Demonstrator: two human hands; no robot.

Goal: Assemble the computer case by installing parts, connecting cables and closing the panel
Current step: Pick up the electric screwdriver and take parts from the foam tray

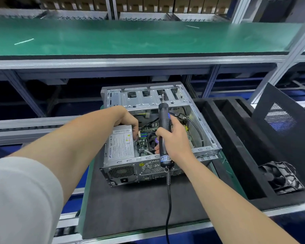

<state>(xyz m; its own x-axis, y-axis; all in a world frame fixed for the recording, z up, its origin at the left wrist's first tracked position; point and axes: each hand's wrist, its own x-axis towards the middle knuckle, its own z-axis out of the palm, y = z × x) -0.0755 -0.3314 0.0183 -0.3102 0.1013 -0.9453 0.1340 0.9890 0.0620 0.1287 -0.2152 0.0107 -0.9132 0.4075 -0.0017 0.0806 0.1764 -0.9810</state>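
On the dark grey foam mat [130, 208] lies the open silver metal computer case [208, 148], its silver boxed power supply [121, 147] at the near-left corner. The right hand [176, 140] grips a black corded electric screwdriver [163, 120], tip pointing away over the case. The left hand [127, 118] reaches down inside just beside the power supply, fingertips bent and hidden, so any hold cannot be told; a perforated black side panel [289, 138] leans farther right.

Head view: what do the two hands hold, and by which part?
Right hand grips the black cylindrical electric screwdriver mid-barrel. Left hand, fingers hidden: cannot tell.
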